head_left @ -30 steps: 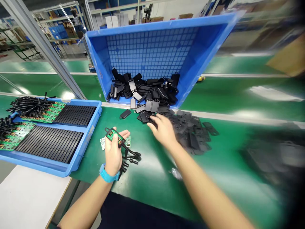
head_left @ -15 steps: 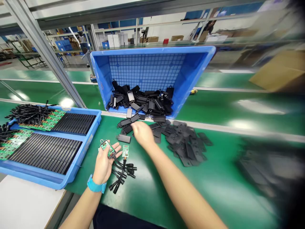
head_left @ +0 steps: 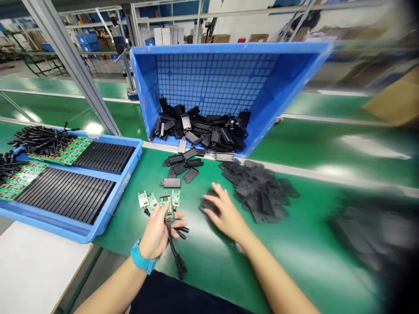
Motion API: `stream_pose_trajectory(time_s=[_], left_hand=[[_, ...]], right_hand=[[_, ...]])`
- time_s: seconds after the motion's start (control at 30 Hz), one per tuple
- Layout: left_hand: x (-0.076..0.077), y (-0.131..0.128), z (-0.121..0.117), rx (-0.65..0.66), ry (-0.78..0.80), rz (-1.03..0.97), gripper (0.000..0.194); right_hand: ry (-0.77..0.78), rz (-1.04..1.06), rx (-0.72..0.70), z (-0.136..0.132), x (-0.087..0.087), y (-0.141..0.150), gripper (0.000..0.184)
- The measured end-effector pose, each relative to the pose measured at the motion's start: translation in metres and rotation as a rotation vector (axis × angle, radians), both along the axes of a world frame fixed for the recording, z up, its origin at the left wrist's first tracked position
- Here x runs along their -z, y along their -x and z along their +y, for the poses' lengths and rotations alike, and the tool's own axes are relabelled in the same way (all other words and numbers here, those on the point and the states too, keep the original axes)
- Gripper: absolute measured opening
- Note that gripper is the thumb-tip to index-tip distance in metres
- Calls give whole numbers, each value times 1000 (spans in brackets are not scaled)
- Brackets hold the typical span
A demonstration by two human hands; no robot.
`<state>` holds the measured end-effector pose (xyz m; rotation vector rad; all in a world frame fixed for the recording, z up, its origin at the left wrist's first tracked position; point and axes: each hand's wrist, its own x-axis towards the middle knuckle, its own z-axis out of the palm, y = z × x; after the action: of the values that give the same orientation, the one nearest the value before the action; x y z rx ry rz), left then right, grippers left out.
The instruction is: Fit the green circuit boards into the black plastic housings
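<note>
My left hand point(head_left: 159, 233) holds a small black housing with a green circuit board point(head_left: 167, 208) inside it. A black cable point(head_left: 175, 250) with connectors hangs from that board over my palm. Loose green circuit boards point(head_left: 143, 199) lie on both sides of the hand, their cables partly hidden. My right hand point(head_left: 225, 213), slightly blurred, has its fingers curled over a flat black cover point(head_left: 209, 204) just above or on the green table. Past the left hand lies a single black housing point(head_left: 170, 182), near a small group of more housings point(head_left: 183, 163).
A blue crate point(head_left: 229, 49) on its side holds many black housings. Flat black covers point(head_left: 262, 189) are heaped on the right. A blue tray point(head_left: 126, 185) at left carries rows of black pieces, green boards and bundled cables. A metal post point(head_left: 75, 69) rises behind it.
My right hand has moved from the housings near the crate toward me and right, onto a black cover. My left hand has shifted right with the housing and board. The view has tilted down.
</note>
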<state>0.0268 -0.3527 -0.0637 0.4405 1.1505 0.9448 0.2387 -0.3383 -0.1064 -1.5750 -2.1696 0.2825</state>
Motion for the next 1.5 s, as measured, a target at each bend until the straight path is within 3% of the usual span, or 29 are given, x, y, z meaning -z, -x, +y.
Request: stream_pose_trajectory(time_s=[0.17, 0.33, 0.4, 0.5, 0.57, 0.7, 0.87, 0.97, 1.13, 1.37, 1.5], left_hand=[[8, -18, -7, 61, -21, -89, 23], [13, -25, -9, 114, -76, -207, 19], [14, -28, -9, 97, -94, -159, 26], [16, -32, -10, 87, -105, -44, 47], [17, -35, -12, 112, -127, 5, 52], [14, -43, -17, 194, -236, -47, 46], [4, -47, -22, 292, -319, 49, 47], [1, -45, -25, 339, -344, 134, 51], [0, -43, -28, 333, -407, 247, 45], [-5, -45, -31, 328, -513, 354, 34], [-3, -43, -32, 349, -552, 371, 43]], right_hand=[[2, 122, 349, 4, -7, -8, 53], [23, 176, 480, 13, -9, 8, 28], [44, 246, 532, 20, -10, 13, 18], [90, 416, 576, 24, -15, 15, 20], [133, 568, 567, 19, -21, 19, 25], [247, 823, 494, -9, -36, 37, 36], [421, 1011, 468, -32, -50, 53, 30], [445, 1045, 490, -34, -57, 54, 27], [504, 1094, 396, -38, -64, 53, 25], [457, 1053, 371, -40, -59, 46, 23], [543, 1190, 229, -37, -57, 37, 23]])
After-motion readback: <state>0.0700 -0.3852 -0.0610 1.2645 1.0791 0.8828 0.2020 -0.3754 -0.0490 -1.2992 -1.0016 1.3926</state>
